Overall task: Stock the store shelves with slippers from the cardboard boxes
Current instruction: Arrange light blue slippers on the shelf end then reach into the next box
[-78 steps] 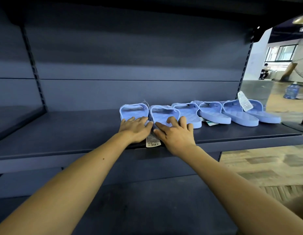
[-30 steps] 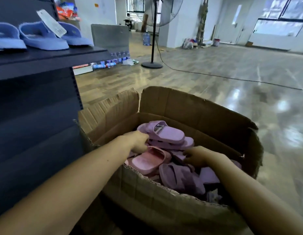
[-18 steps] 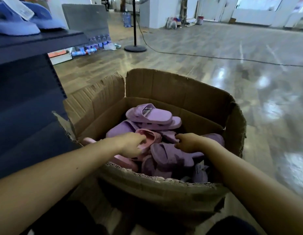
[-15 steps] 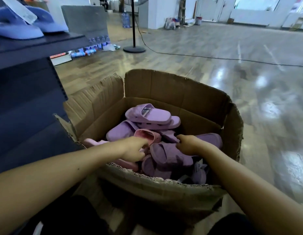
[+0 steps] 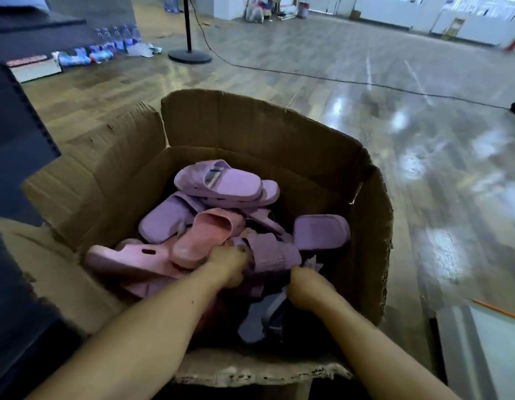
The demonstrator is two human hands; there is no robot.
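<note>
Far beyond the fingers (image 5: pixel 239 250), a glossy floor (image 5: pixel 322 111) reflects pale light patches. A stand base (image 5: pixel 190 56) sits up and left of them, its cable (image 5: pixel 308 76) trailing rightward. Bottles (image 5: pixel 106 50) cluster further left; white walls (image 5: pixel 394 13) close the far side.

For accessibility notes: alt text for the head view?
The left hand and right hand dig into an open cardboard box of purple and pink slippers, both curled; what each grips is unclear. Glossy floor behind, dark shelf beside.
</note>
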